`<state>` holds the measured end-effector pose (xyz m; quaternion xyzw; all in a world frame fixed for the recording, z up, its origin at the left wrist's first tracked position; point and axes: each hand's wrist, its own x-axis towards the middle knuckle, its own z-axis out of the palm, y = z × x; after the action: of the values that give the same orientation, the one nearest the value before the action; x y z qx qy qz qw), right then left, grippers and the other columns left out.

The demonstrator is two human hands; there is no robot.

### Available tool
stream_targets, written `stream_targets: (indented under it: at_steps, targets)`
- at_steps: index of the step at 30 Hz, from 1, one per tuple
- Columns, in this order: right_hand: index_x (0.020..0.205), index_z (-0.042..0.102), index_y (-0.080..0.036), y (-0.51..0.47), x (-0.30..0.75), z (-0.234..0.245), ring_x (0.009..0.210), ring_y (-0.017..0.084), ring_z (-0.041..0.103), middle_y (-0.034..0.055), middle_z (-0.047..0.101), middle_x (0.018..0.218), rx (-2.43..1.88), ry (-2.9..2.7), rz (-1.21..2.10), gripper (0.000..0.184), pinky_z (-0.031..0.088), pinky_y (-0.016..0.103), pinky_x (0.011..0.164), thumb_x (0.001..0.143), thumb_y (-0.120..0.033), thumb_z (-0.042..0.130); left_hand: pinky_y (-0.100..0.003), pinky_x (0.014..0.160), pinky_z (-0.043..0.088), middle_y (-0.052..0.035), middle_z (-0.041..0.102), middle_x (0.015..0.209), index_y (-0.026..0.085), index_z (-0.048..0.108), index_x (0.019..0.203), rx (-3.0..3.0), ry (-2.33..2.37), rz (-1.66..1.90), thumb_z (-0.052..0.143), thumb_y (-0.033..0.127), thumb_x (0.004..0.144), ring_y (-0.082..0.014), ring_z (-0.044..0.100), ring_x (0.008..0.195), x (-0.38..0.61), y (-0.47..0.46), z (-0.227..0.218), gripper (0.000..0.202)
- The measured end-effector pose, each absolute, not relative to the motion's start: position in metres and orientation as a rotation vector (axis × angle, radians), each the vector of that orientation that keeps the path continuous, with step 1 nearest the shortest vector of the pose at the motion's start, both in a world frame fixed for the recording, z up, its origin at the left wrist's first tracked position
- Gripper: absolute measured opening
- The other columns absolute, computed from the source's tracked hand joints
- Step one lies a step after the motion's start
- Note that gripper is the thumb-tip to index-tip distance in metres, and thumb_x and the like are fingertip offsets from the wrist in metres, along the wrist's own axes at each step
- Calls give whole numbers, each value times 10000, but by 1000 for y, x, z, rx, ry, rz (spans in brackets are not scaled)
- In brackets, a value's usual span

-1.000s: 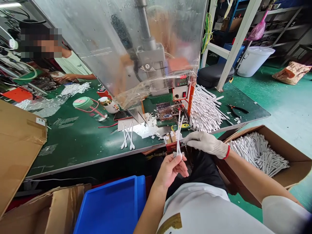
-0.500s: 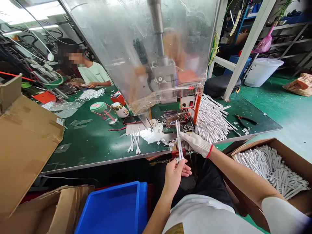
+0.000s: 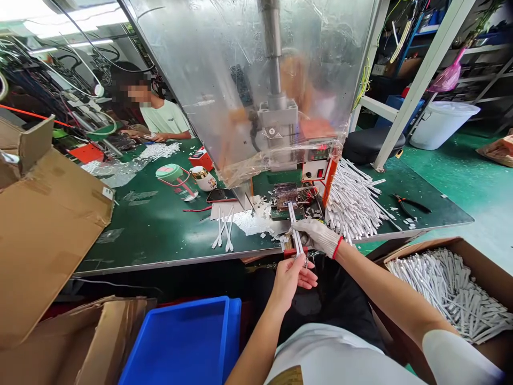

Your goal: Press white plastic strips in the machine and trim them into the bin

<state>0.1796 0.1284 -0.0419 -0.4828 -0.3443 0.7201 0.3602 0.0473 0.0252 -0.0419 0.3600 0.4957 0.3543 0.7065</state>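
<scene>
1. Gripping: the bare left hand (image 3: 289, 283) holds the lower ends of a small bundle of white plastic sticks (image 3: 295, 230) just above the person's lap, its fingers (image 3: 300, 271) closed on them.
2. Contact: the gloved right hand (image 3: 316, 238) has moved in from the right since the earlier views and now meets the sticks along their upper length. Its fingers (image 3: 300, 227) curl against them, but how firmly cannot be told.
3. Position: the bundle is held in the air just off the surface edge, now tilted with its top toward the upper left.
4. Lower frame: a blue plastic tray (image 3: 180, 342) lies at centre, and a cardboard box (image 3: 404, 248) of loose white sticks sits at lower right.
5. Mid-frame: on the green surface (image 3: 140, 230), a heap of white sticks (image 3: 352, 203) lies beside a press (image 3: 278, 115) behind a clear plastic sheet (image 3: 192, 91).
6. Upper left: a co-worker (image 3: 160, 115) works at the far end.
</scene>
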Motion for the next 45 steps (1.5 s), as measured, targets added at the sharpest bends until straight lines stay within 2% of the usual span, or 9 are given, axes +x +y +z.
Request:
stream_targets:
  at_steps: [3,7,10,15,23,31,34,40,45]
  targets:
    - [791,680,-107,129,180,-43,371,42,388,16,606,605,-1270,-879,1859,207,271,151,325,802,-313,698,-230,499,515,-115,709,609,72,692,792,798,1095,784,625,690,766,-193,694,537,47,27,-44,623]
    - [794,672,-114,130,181,-43,375,49,408,7,568,549,-1277,-872,1874,221,280,144,339,830,-332,688,-231,499,517,-104,706,594,80,689,779,787,1077,806,639,663,769,-189,689,530,48,29,-44,585]
    - [777,642,-128,132,181,-46,368,49,387,-4,543,526,-1289,-846,1865,235,265,148,336,820,-350,705,-236,502,521,-101,705,593,80,690,779,782,1067,803,642,649,772,-193,691,531,48,29,-43,571]
    - [724,586,-142,135,180,-53,401,60,419,6,563,579,-1254,-870,1827,279,306,164,351,789,-370,733,-240,507,523,-110,709,600,78,690,774,780,1055,799,643,638,769,-198,694,537,47,30,-43,562]
    - [778,650,-131,136,181,-60,401,56,380,0,545,566,-1197,-894,1835,290,305,170,358,774,-406,742,-248,507,525,-121,713,607,71,701,780,779,1037,773,637,614,784,-203,696,541,46,32,-43,547]
    - [748,628,-147,137,180,-60,386,67,366,-28,478,477,-1200,-879,1825,284,301,173,355,753,-403,750,-239,502,519,-116,709,604,69,709,782,778,1006,716,645,637,767,-204,698,543,41,37,-43,572]
    - [746,633,-143,139,180,-63,383,62,367,-12,522,502,-1192,-884,1814,299,292,169,350,756,-421,743,-237,503,518,-116,709,606,70,709,780,787,1000,705,648,646,762,-204,699,547,40,38,-42,580]
    - [769,660,-140,142,179,-66,399,72,423,9,571,560,-1242,-923,1738,312,289,175,339,774,-443,734,-243,523,525,-106,720,634,76,710,838,786,1027,719,675,625,760,-196,701,564,40,35,-41,556]
    - [774,660,-140,139,179,-61,371,59,371,-6,554,534,-1248,-901,1761,295,273,174,328,782,-429,723,-256,536,535,-100,725,650,71,718,917,744,1003,720,671,621,764,-208,713,581,44,34,-38,573]
